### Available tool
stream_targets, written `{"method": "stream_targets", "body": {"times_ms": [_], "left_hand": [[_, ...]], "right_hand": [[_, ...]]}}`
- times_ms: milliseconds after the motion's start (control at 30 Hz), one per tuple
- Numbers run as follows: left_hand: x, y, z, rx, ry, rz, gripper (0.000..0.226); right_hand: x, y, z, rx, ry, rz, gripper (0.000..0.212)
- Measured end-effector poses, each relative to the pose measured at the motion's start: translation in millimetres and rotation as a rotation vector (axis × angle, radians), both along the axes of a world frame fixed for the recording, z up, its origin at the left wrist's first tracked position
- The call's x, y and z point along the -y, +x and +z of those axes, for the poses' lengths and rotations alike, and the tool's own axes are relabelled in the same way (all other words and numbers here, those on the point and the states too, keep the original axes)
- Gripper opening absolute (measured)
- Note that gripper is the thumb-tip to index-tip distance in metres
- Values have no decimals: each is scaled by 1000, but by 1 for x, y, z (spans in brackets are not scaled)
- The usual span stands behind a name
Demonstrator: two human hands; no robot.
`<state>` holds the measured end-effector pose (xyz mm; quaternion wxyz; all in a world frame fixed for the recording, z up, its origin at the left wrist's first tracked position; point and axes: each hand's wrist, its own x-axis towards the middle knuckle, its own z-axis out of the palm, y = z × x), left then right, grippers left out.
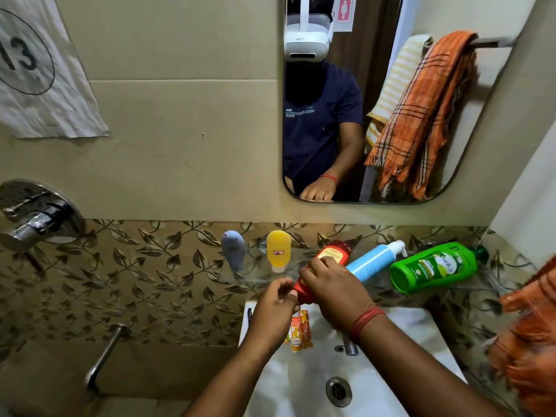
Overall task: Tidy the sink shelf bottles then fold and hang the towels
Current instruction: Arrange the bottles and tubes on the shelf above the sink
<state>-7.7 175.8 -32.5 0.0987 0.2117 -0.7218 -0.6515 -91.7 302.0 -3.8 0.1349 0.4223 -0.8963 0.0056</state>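
My right hand point(326, 284) is curled over the red bottle point(323, 267), fingers wrapped across its label, and my left hand point(275, 299) meets the bottle's near end with thumb and fingertips curled at it; whether they truly pinch it I cannot tell. The red bottle lies tilted on the glass shelf point(237, 276), its near end sticking out past the shelf edge over the sink point(403, 332). Just right of it a blue bottle point(371, 261) with a white pump lies on its side, and farther right a green bottle point(436, 266) also lies flat on the shelf. To the left, a yellow tube point(278, 249) and a grey tube point(233, 249) stand on their caps, apart from each other. Below my left hand, an orange tube point(299, 332) rests on the sink's far rim. An orange checked towel point(529, 341) hangs at the right edge, blurred. The mirror point(376, 194) on the far wall reflects an orange towel and a yellow striped one draped over a rail. A chrome tap point(33, 218) sits on the wall at far left.
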Motion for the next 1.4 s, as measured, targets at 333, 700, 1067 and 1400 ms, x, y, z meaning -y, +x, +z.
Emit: {"method": "stream_targets", "body": {"times_ms": [333,700,1067,1400], "left_hand": [[-12,-6,33,-211,0,1,33],[-27,-48,53,-77,-131,-136,53],[-37,-36,82,-118,946,-100,45],[-31,-30,75,-129,290,-201,16]], "right_hand": [[-29,-25,43,338,-603,23,29],[-32,-54,69,689,-954,-16,39],[-60,-1,58,584,-1006,354,53],[-73,11,36,939,-1291,137,35]]}}
